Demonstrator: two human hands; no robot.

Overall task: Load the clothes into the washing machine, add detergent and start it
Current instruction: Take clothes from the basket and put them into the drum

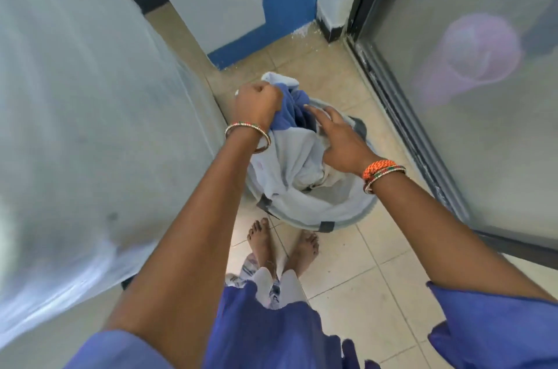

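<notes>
We fist our left hand (256, 102) around the clothes (290, 163), right hand (335, 139) spread open on them, and should lift clear of the basket (356, 214).

Large white appliance (90, 127), near left: blurring heavily and running off the left and bottom edges; its top and controls are lying out of view. Basket (347, 214): clothes (290, 166) are covering its inside, the arms are crossing its rim. Left hand (256, 105): fingertips are disappearing into blue cloth. Pink shape (477, 54) behind the far right glass door (483, 157): showing only as a haze, unidentifiable.
</notes>
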